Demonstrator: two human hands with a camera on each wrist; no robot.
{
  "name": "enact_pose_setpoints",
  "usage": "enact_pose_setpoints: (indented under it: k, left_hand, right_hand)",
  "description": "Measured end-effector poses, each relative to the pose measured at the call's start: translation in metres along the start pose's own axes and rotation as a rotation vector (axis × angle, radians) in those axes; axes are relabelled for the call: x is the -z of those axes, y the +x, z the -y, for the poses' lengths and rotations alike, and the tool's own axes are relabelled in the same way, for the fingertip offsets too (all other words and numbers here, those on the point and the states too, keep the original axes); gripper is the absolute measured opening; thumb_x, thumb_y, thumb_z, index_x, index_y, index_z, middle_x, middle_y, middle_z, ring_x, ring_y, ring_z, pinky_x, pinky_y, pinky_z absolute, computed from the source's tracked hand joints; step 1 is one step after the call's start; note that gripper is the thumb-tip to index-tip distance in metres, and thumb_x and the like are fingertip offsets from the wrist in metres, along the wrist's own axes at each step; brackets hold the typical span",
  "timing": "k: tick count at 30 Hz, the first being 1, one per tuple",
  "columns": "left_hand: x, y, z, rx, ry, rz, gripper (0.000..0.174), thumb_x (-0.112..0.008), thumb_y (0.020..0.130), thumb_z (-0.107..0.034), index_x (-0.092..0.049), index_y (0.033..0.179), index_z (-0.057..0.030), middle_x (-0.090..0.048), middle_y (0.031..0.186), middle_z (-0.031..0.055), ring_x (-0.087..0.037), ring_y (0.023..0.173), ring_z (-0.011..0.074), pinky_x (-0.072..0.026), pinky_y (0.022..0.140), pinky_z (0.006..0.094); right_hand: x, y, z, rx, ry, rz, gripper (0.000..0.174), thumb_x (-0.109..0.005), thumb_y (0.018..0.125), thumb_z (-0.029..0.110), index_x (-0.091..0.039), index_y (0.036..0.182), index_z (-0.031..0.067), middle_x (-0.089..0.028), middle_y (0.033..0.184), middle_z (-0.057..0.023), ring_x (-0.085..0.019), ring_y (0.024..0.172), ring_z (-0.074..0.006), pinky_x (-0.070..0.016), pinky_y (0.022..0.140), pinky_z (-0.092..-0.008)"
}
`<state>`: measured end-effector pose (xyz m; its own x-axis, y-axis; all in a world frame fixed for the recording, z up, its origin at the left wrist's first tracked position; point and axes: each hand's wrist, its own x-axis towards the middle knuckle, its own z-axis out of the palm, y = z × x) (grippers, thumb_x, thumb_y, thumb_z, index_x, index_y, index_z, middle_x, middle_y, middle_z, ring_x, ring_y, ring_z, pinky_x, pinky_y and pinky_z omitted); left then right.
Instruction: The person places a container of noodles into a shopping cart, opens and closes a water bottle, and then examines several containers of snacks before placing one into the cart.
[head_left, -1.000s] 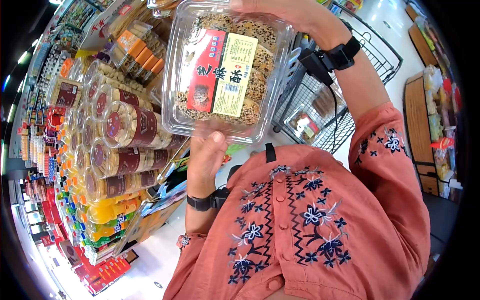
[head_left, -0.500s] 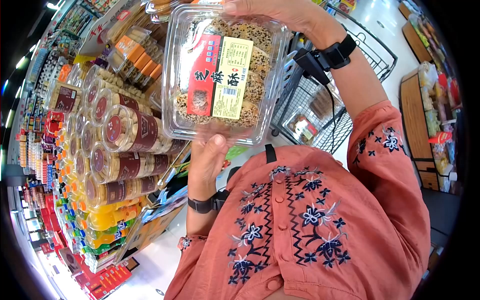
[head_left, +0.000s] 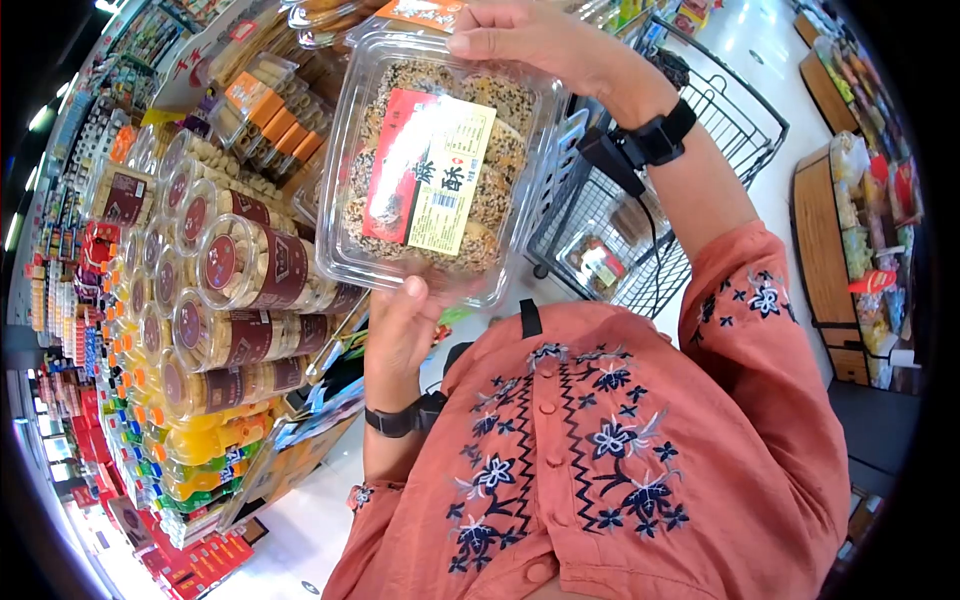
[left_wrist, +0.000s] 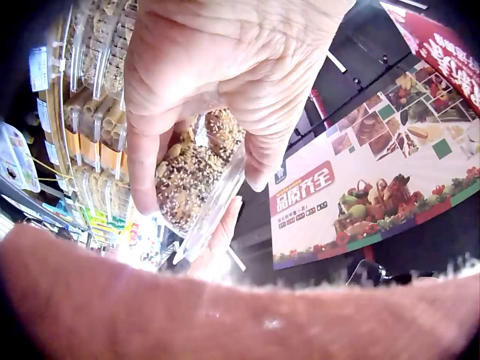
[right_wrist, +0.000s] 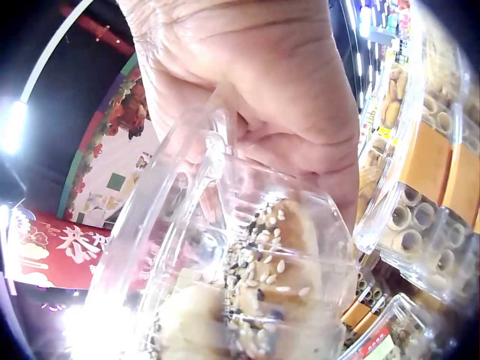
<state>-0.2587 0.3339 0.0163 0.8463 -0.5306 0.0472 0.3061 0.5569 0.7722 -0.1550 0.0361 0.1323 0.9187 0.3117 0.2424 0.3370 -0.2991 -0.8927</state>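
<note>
In the head view both hands hold up a clear plastic box of sesame pastries (head_left: 430, 172), tilted toward the camera, with a red and yellow label on its lid. My left hand (head_left: 402, 325) grips the near edge, thumb on the lid side and fingers mostly hidden underneath. At the far right corner my right hand (head_left: 570, 55) holds the rim with its thumb, its other fingers partly behind. The left wrist view shows seeded pastries (left_wrist: 191, 176) between that hand's thumb and fingers. In the right wrist view the fingers curl over the clear box rim (right_wrist: 217, 150).
Stacked tubs of biscuits (head_left: 255, 265) stand close at left, with bottles of orange drink (head_left: 200, 440) below them. Packs with orange labels (head_left: 270, 115) lie on the display behind. A wire shopping cart (head_left: 690, 200) at right holds another clear food box (head_left: 592, 265). Beyond stands a wooden shelf (head_left: 825, 240).
The box has come slightly lower and left in the head view and turned a little, so bright glare covers part of its label. Both hands keep their hold.
</note>
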Motion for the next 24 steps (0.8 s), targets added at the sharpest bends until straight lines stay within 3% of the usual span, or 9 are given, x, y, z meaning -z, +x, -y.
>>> enact_pose_setpoints:
  k: [4,6,7,8,12,14,16,20,24]
  left_hand:
    - [0.016,0.002,-0.009,-0.023,0.051,-0.167,0.053,-0.06,0.098,-0.036,-0.048,0.134,0.0011,-0.059,0.125,0.0115,-0.061,0.113,0.0259,-0.0493,0.102,0.0529]
    - [0.024,0.003,-0.013,-0.036,0.077,-0.321,0.057,-0.055,0.101,-0.042,-0.047,0.137,0.0004,-0.058,0.128,0.0121,-0.059,0.117,0.0241,-0.0484,0.104,0.0464]
    - [0.018,0.009,-0.019,-0.089,0.208,-0.415,0.062,-0.055,0.097,-0.056,-0.052,0.135,-0.0068,-0.06,0.121,0.0063,-0.062,0.102,0.0191,-0.0556,0.08,0.0379]
    - [0.006,0.019,-0.021,-0.144,0.13,-0.431,0.07,-0.049,0.097,-0.062,-0.048,0.141,-0.0068,-0.058,0.131,0.0104,-0.063,0.105,0.0218,-0.0565,0.072,0.0369]
    - [-0.016,0.018,-0.055,-0.059,0.242,-0.343,0.075,-0.041,0.098,-0.066,-0.046,0.143,-0.0054,-0.056,0.136,0.0144,-0.067,0.105,0.0289,-0.0599,0.06,0.0397]
    - [-0.009,0.024,-0.059,-0.127,0.189,-0.278,0.069,-0.04,0.1,-0.062,-0.047,0.142,-0.0066,-0.057,0.136,0.0146,-0.066,0.108,0.0291,-0.0637,0.062,0.0422]
    - [0.0,0.026,-0.067,-0.093,0.081,-0.266,0.066,-0.039,0.102,-0.059,-0.047,0.141,-0.0071,-0.058,0.135,0.0151,-0.066,0.11,0.0298,-0.065,0.064,0.0461]
    - [-0.004,0.03,-0.074,-0.096,0.026,-0.294,0.062,-0.039,0.103,-0.056,-0.047,0.142,-0.0078,-0.06,0.133,0.0158,-0.065,0.112,0.0309,-0.0654,0.066,0.0519]
    - [-0.004,0.032,-0.073,-0.091,0.033,-0.311,0.069,-0.038,0.101,-0.061,-0.043,0.142,-0.0044,-0.064,0.124,0.0174,-0.07,0.1,0.0322,-0.0655,0.062,0.0475]
  right_hand:
    - [-0.011,-0.007,-0.015,-0.098,0.069,-0.054,0.022,-0.061,0.1,0.031,-0.061,0.097,0.0092,-0.052,0.08,0.0079,-0.044,0.069,-0.0017,-0.0357,0.059,-0.0198]
    - [-0.017,-0.013,-0.024,-0.096,0.137,-0.088,0.025,-0.061,0.1,0.035,-0.062,0.095,0.0105,-0.051,0.077,0.0077,-0.045,0.068,-0.0016,-0.0334,0.056,-0.0199]
    - [-0.022,-0.018,-0.025,-0.125,0.215,-0.091,0.026,-0.061,0.1,0.036,-0.062,0.095,0.0105,-0.051,0.076,0.0074,-0.045,0.067,-0.0017,-0.033,0.055,-0.02]
    - [-0.026,-0.022,-0.028,-0.157,0.294,-0.093,0.026,-0.061,0.1,0.036,-0.062,0.094,0.0105,-0.051,0.075,0.0071,-0.045,0.067,-0.0017,-0.0327,0.054,-0.0201]
    - [-0.03,-0.026,-0.046,-0.248,0.36,-0.102,0.027,-0.059,0.101,0.033,-0.063,0.095,0.0073,-0.059,0.082,0.0031,-0.049,0.069,-0.0036,-0.0368,0.056,-0.0212]
    - [-0.033,-0.027,-0.046,-0.092,0.286,-0.139,0.028,-0.061,0.1,0.035,-0.065,0.098,0.0071,-0.062,0.089,0.0021,-0.052,0.074,-0.0048,-0.0394,0.06,-0.0221]
    - [-0.036,-0.024,-0.045,-0.09,0.297,-0.153,0.03,-0.062,0.098,0.038,-0.067,0.1,0.0081,-0.061,0.092,0.002,-0.052,0.078,-0.0068,-0.0425,0.063,-0.0255]
    - [-0.035,-0.015,-0.041,-0.243,0.451,-0.123,0.034,-0.062,0.096,0.042,-0.066,0.105,0.0086,-0.057,0.097,0.0018,-0.056,0.084,-0.0104,-0.0522,0.068,-0.034]
    - [-0.035,-0.019,-0.036,-0.255,0.541,-0.069,0.036,-0.061,0.097,0.04,-0.063,0.109,0.0064,-0.059,0.097,0.0002,-0.06,0.085,-0.0112,-0.0551,0.068,-0.0327]
